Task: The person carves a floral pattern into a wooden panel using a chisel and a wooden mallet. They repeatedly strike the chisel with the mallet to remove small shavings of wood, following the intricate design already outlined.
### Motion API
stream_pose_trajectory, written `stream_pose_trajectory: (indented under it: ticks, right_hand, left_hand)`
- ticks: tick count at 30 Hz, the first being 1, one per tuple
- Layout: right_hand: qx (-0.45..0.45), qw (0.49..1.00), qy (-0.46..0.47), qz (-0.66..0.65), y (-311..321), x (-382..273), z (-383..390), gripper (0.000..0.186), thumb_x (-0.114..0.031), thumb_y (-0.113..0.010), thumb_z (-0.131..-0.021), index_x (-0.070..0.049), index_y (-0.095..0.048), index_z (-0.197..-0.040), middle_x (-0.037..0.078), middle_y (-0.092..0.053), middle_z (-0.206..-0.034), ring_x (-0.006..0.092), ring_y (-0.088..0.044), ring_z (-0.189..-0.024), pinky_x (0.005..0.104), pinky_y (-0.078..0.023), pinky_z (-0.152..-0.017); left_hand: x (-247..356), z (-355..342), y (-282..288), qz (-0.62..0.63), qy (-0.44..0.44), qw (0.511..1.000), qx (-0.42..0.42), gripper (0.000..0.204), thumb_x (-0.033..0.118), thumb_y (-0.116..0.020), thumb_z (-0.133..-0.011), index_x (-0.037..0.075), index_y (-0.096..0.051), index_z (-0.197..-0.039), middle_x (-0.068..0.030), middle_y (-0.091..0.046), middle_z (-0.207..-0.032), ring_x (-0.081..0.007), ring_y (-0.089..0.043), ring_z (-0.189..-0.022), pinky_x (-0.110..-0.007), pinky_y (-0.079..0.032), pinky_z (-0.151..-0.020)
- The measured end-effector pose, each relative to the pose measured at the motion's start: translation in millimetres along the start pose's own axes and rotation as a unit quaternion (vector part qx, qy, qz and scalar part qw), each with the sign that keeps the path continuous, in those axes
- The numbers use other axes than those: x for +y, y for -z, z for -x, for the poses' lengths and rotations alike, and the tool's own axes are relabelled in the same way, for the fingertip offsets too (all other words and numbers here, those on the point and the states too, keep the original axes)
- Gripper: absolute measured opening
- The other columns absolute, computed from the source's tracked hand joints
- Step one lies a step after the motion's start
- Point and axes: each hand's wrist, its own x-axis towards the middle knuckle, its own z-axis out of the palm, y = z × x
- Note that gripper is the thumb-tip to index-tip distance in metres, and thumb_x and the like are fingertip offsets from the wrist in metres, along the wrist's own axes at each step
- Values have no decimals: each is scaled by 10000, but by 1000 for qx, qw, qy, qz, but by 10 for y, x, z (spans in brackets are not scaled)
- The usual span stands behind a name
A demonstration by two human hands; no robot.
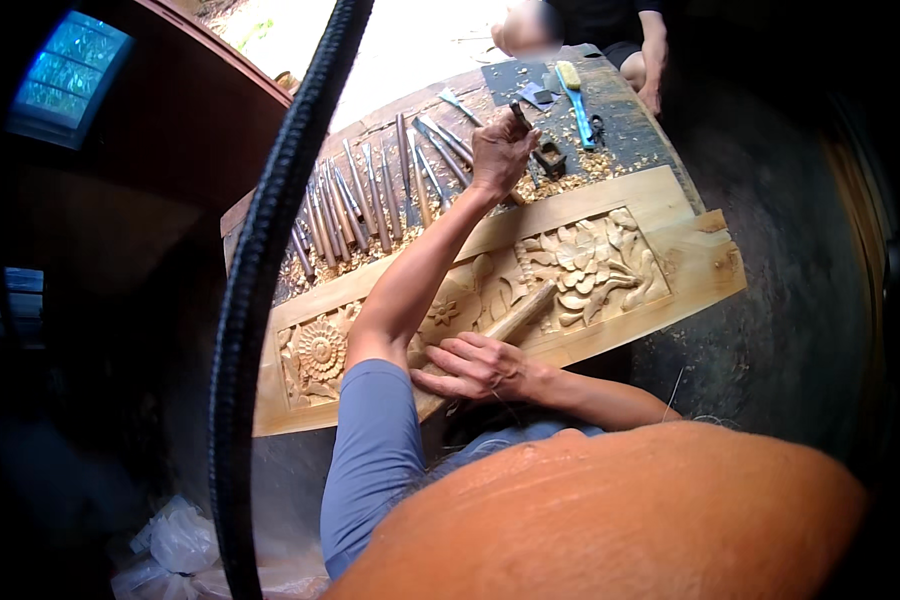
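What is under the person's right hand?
A pale wooden stick passes under the right hand, over the carved panel. The stick's covered part and any carving beneath cannot be seen.

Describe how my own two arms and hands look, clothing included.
Both your left hand and right hand are bare, five-fingered and gloveless, with no watch or bracelet visible at either wrist. On the left arm, a plain blue-grey sleeve ends near the elbow, leaving the forearm uncovered. The right forearm is also uncovered; its sleeve cannot be made out.
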Motion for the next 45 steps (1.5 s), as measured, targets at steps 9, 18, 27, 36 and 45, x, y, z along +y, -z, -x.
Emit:
stream_pose_trajectory:
  ticks: [9,18,27,36,45]
  right_hand:
    - [-16,1000,-12,-20,60,-3,95,249,-229,-637,-897,-103,-688,-1106,107,-705,-1057,224,-699,-913,352,-586,-805]
    - [13,999,-28,-10,17,1,14,391,-224,-638,-941,-123,-684,-1316,100,-739,-1134,228,-737,-980,340,-591,-840]
    - [-152,980,-99,86,648,-60,-24,495,-112,-671,-954,-80,-692,-1447,187,-756,-1228,239,-730,-950,363,-607,-819]
    - [-167,935,-301,81,808,339,-31,772,64,-751,-713,-85,-682,-1467,183,-752,-1302,347,-759,-1019,438,-621,-875]
    - [-222,907,-355,34,688,302,-80,909,78,-767,-624,-86,-647,-1510,185,-744,-1346,363,-745,-1155,441,-604,-965]
  left_hand:
    - [-109,-82,-431,-274,-106,956,-13,124,278,-776,-979,159,-749,-1005,-100,-752,-740,-284,-734,-634,-435,-574,-618]
    - [279,45,143,-96,-47,994,21,93,111,-733,-1050,32,-723,-1002,-121,-810,-886,-211,-796,-782,-343,-655,-710]
    - [970,2221,2030,-21,162,962,220,98,62,-676,-1100,-24,-657,-1143,-144,-806,-1013,-206,-809,-929,-355,-690,-882]
    - [671,2695,1900,-16,203,962,182,124,42,-692,-1087,-70,-691,-1142,-123,-809,-999,-171,-796,-963,-319,-671,-869]
    - [589,2730,1977,12,224,957,182,133,53,-681,-1097,-66,-685,-1154,-122,-809,-1019,-181,-799,-969,-339,-686,-870]
